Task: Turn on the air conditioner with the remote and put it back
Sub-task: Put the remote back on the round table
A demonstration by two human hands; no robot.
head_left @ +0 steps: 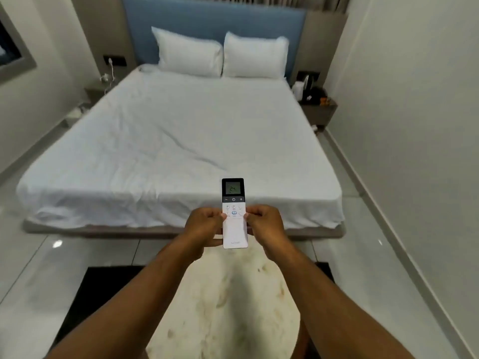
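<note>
A slim white air-conditioner remote point(234, 229) with a black top is held upright in front of me, at the foot of the bed. Its small screen reads 24, with a power button just below it. My left hand point(203, 228) grips its left edge and my right hand point(265, 225) grips its right edge, both thumbs resting on the button area. No air conditioner is in view.
A bed point(181, 130) with a white sheet and two pillows point(189, 53) fills the room ahead. Bedside tables stand at the left point(94, 93) and right point(318, 110); the right one carries a kettle. A round pale table top point(223, 307) lies just below my arms, on glossy tiled floor.
</note>
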